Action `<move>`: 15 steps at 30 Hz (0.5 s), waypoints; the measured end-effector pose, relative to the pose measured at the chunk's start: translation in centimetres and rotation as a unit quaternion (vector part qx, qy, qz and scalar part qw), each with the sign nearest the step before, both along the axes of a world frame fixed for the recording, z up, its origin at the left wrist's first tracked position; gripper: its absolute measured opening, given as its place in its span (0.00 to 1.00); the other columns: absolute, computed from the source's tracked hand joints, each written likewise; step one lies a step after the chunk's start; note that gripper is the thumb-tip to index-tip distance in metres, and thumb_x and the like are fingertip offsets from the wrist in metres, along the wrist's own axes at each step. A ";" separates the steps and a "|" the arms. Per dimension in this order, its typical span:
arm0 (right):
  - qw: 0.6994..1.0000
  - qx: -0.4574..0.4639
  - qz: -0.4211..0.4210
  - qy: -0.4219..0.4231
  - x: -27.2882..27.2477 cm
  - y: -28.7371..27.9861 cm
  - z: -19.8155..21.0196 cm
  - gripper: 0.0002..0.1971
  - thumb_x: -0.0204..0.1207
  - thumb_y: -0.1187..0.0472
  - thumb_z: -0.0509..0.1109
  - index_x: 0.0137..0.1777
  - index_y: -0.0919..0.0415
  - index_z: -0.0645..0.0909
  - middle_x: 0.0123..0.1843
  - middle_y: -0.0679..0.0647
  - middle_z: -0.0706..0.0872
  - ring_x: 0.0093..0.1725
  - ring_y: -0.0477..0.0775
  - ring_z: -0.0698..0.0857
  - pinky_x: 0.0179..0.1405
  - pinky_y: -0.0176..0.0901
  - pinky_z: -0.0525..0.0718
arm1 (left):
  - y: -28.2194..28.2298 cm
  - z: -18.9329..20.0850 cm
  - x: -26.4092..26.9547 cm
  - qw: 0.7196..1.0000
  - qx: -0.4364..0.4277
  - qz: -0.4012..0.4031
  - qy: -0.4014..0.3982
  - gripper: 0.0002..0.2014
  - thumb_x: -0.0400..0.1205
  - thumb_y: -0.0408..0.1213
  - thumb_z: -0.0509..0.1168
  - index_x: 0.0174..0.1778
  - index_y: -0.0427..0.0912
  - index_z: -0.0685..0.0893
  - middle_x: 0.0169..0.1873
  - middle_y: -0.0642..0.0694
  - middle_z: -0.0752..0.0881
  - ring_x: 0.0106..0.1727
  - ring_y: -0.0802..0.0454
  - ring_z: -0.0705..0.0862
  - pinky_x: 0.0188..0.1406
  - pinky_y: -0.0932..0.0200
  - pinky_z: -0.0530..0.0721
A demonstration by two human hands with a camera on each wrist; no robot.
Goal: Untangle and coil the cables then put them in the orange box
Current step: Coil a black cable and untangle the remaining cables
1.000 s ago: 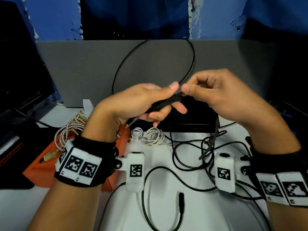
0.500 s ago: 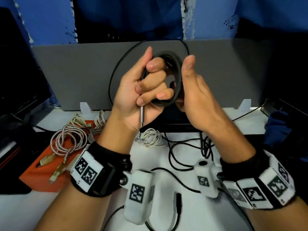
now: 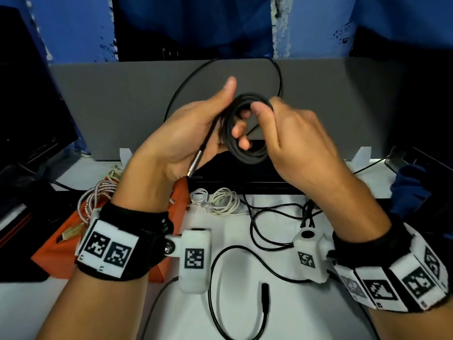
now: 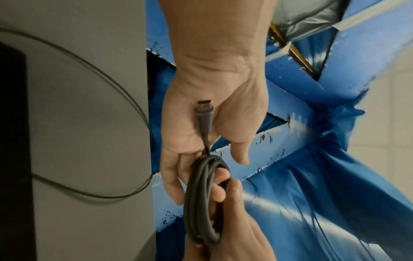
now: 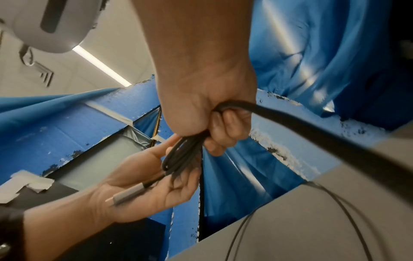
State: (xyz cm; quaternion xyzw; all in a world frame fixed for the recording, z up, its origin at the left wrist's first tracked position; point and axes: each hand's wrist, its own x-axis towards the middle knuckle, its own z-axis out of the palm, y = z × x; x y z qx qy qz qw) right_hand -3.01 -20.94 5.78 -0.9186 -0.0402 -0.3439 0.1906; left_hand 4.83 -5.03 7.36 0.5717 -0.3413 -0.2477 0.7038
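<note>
A: Centre frame, above the table (image 3: 245, 315): the left hand (image 3: 186, 133) cradles the coil (image 3: 245, 133), the plug (image 3: 195, 163) lying on its palm.

B: The right hand (image 3: 294, 138) pinches the loops. Keep turns even (tail's long), then left to the box (image 3: 61, 251).

A dark grey cable (image 3: 245, 133), wound into a small round coil, is held upright in the air above the table, its metal-tipped plug (image 3: 195, 163) hanging free. The orange box (image 3: 61, 249) sits at the table's left edge, holding a braided silver cable (image 3: 94, 197).
</note>
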 end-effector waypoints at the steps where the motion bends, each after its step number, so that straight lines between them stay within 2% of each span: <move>1: 0.999 -0.031 -0.021 0.011 -0.1 0.0 0.1 0.23 0.90 0.40 0.45 0.55 0.55 0.77 0.38 0.49 0.81 0.41 0.62 0.83 0.38 0.54 0.77 | -0.2 0.0 -0.2 0.999 0.012 0.023 -0.019 0.20 0.89 0.54 0.58 0.45 0.39 0.80 0.29 0.46 0.76 0.34 0.47 0.80 0.45 0.56 0.84; 3: 1.000 -0.024 -0.016 -0.003 -0.3 0.1 0.3 0.21 0.90 0.41 0.46 0.52 0.55 0.74 0.35 0.46 0.78 0.39 0.58 0.81 0.37 0.52 0.74 | -0.8 -0.1 -0.9 0.997 0.012 0.053 -0.063 0.18 0.90 0.51 0.58 0.40 0.43 0.77 0.27 0.49 0.73 0.31 0.50 0.77 0.43 0.56 0.83; 5: 0.994 0.087 0.051 -0.037 -0.1 0.1 0.2 0.19 0.92 0.46 0.52 0.48 0.58 0.74 0.33 0.47 0.80 0.36 0.52 0.82 0.37 0.50 0.76 | -1.8 -0.3 -1.5 0.991 -0.013 0.080 -0.102 0.19 0.92 0.48 0.57 0.37 0.44 0.75 0.24 0.51 0.74 0.28 0.52 0.75 0.44 0.55 0.82; 6: 0.982 0.160 0.089 -0.054 0.2 0.1 0.1 0.19 0.93 0.48 0.54 0.48 0.59 0.77 0.34 0.50 0.83 0.36 0.50 0.84 0.38 0.47 0.80 | -2.2 -0.4 -1.7 0.988 -0.025 0.095 -0.118 0.19 0.92 0.48 0.56 0.37 0.43 0.75 0.24 0.51 0.75 0.28 0.52 0.75 0.42 0.56 0.81; 7: 0.966 0.219 0.121 -0.067 0.5 0.1 0.0 0.19 0.93 0.49 0.55 0.48 0.61 0.78 0.35 0.54 0.84 0.36 0.51 0.86 0.40 0.49 0.83 | -2.7 -0.6 -1.8 0.986 -0.037 0.107 -0.126 0.19 0.93 0.48 0.55 0.37 0.43 0.74 0.23 0.51 0.75 0.27 0.52 0.75 0.41 0.57 0.81; 8: 0.955 0.252 0.140 -0.074 0.7 0.0 -0.1 0.19 0.92 0.48 0.56 0.49 0.62 0.79 0.36 0.59 0.85 0.37 0.57 0.87 0.42 0.55 0.85 | -3.0 -0.7 -1.8 0.984 -0.048 0.116 -0.124 0.19 0.93 0.48 0.55 0.37 0.43 0.74 0.23 0.51 0.75 0.27 0.51 0.76 0.41 0.56 0.80; 9: 0.952 0.259 0.144 -0.076 0.9 0.0 -0.3 0.19 0.92 0.48 0.55 0.49 0.61 0.78 0.37 0.62 0.84 0.37 0.61 0.87 0.41 0.60 0.86 | -3.1 -0.7 -1.9 0.985 -0.056 0.117 -0.112 0.19 0.92 0.48 0.56 0.37 0.43 0.74 0.23 0.51 0.75 0.28 0.51 0.76 0.42 0.55 0.81; 10: 0.958 0.242 0.131 -0.075 0.9 -0.2 -0.4 0.19 0.93 0.48 0.54 0.49 0.60 0.78 0.37 0.61 0.84 0.36 0.61 0.86 0.40 0.62 0.85 | -3.1 -0.6 -1.9 0.988 -0.057 0.108 -0.096 0.19 0.92 0.48 0.56 0.37 0.43 0.76 0.23 0.50 0.75 0.28 0.50 0.78 0.41 0.55 0.81; 13: 0.990 0.106 0.065 -0.065 0.5 -1.1 -0.2 0.18 0.92 0.45 0.50 0.50 0.54 0.76 0.36 0.51 0.84 0.36 0.54 0.85 0.38 0.61 0.82 | -2.0 -0.1 -1.8 0.999 -0.016 0.028 -0.042 0.22 0.92 0.49 0.55 0.40 0.39 0.82 0.24 0.46 0.78 0.34 0.45 0.83 0.43 0.57 0.85; 15: 0.996 0.039 0.053 -0.053 -0.1 -1.2 0.0 0.22 0.89 0.41 0.47 0.53 0.55 0.75 0.36 0.50 0.84 0.37 0.59 0.85 0.35 0.61 0.82 | -1.3 0.2 -1.8 1.000 0.000 -0.028 -0.014 0.26 0.90 0.54 0.52 0.38 0.38 0.82 0.23 0.46 0.78 0.37 0.43 0.82 0.45 0.56 0.86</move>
